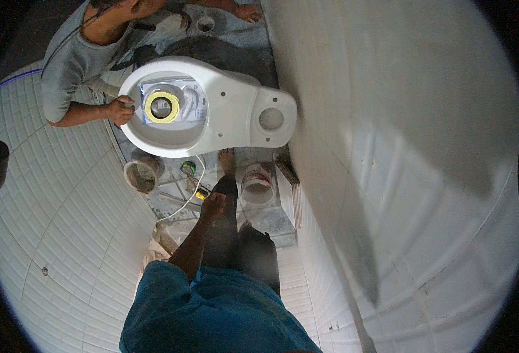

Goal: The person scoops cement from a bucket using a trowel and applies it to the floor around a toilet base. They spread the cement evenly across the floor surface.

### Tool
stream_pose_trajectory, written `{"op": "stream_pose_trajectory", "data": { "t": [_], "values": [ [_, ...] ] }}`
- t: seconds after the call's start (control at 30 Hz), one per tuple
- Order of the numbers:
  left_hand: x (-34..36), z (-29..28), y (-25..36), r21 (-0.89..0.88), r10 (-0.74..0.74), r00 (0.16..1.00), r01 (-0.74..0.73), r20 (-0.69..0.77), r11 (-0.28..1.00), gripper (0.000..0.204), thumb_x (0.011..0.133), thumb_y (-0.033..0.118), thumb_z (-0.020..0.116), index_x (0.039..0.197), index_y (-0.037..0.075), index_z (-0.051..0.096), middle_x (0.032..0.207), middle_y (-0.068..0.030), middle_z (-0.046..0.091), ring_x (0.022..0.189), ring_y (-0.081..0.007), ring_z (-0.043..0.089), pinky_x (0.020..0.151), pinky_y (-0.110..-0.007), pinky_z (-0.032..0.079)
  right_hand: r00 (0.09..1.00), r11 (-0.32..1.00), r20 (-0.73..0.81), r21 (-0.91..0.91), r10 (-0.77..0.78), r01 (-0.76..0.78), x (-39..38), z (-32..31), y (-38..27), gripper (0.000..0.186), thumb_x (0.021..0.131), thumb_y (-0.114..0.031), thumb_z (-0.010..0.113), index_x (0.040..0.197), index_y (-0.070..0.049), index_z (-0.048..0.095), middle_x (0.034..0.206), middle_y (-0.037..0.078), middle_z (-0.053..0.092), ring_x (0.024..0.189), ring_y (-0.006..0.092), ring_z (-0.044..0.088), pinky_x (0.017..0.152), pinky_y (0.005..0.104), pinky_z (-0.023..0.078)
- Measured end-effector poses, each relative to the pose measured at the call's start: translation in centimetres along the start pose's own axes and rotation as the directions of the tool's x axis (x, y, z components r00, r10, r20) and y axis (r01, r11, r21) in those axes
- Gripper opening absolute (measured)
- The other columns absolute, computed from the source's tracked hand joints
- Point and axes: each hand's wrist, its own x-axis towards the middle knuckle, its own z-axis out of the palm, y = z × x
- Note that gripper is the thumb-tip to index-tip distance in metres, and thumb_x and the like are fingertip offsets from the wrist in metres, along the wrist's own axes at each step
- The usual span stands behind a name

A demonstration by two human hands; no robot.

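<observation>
The white toilet (239,112) is between a co-worker's hand (120,110), at its left rim, and the person's left hand (213,203), whose fingers I cannot judge; right hand unseen. Steadying it seems underway; shifting it calls for even support

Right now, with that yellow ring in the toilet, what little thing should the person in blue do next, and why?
Probably lift out the package with the yellow ring, using the left hand. Both lie within the opening of the white toilet, and a co-worker's hand is at its edge, so they might slide if it gets tipped.
</observation>
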Motion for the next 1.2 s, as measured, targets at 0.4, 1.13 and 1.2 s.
{"op": "stream_pose_trajectory", "data": {
  "t": [0.4, 1.13, 1.2],
  "values": [
    [-3.5, -0.1, 28.0, -0.568, 0.605, 0.744, -0.379, 0.283, 0.731, 0.029, 0.094, 0.029, 0.047, 0.093, 0.003, 0.06, 0.092, -0.0078, 0.059, 0.09, -0.0177, 0.057, 0.076, -0.033, 0.046, 1.0, 1.0, 0.006, 0.011, -0.021, 0.021, 0.1, -0.4, 0.4, 0.038, 0.09, -0.031, 0.058, 0.112, -0.001, 0.048, 0.126, 0.019, 0.045, 0.12, 0.0273, 0.042, 0.101, 0.0423, 0.033],
    [-14.4, -1.4, 46.2, -0.913, 0.902, 0.149, -0.13, -0.404, -0.388, 0.08, 0.084, 0.074, 0.031, 0.096, 0.006, 0.07, 0.101, -0.012, 0.051, 0.081, -0.0196, 0.05, 0.067, -0.031, 0.041, 0.999, 0.997, 0.027, 0.056, -0.046, 0.044, -0.1, -1.3, 0.4, 0.036, 0.09, -0.029, 0.059, 0.111, -0.001, 0.047, 0.122, 0.018, 0.047, 0.117, 0.0267, 0.043, 0.099, 0.0417, 0.034],
    [-14.2, -1.2, 45.8, -0.925, 0.917, 0.136, -0.127, -0.374, -0.359, 0.08, 0.083, 0.075, 0.032, 0.098, 0.005, 0.068, 0.103, -0.0135, 0.05, 0.087, -0.0231, 0.048, 0.073, -0.033, 0.04, 0.998, 0.997, 0.033, 0.056, -0.048, 0.047, 0.1, -1.3, 0.6, 0.036, 0.09, -0.028, 0.059, 0.111, -0.001, 0.047, 0.122, 0.018, 0.047, 0.117, 0.0267, 0.043, 0.099, 0.0417, 0.034]
  ]
}}
